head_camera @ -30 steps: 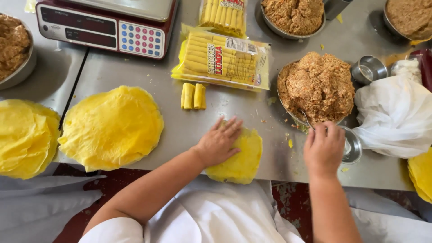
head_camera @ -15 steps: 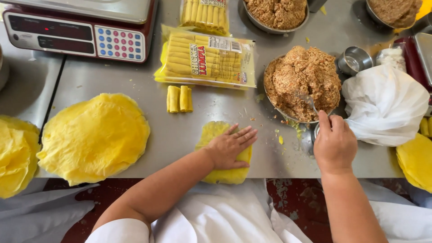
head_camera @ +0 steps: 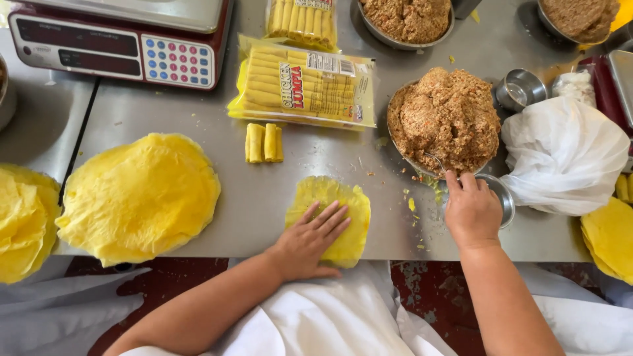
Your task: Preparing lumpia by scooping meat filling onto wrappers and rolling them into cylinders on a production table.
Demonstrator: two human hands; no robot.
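Yellow wrapper (head_camera: 333, 198), roughly round w/ no clear long axis, is laid flat at the near edge of the steel table (head_camera: 316, 151). It's pressed by left hand (head_camera: 308, 242), fingers spread. Right hand (head_camera: 471, 212) is closed on a utensil (head_camera: 435, 161) at the filling bowl (head_camera: 446, 118).

I see a small food-production kitchen: stainless steel bench (head_camera: 369, 46), electronic weighing scale (head_camera: 125, 39) with keypad, sealed retail packs of yellow rolls (head_camera: 303, 82), metal bowls heaped with ground filling (head_camera: 445, 115), stacks of yellow wrappers (head_camera: 138, 194), three finished rolls (head_camera: 264, 142), white aprons at the bench edge.
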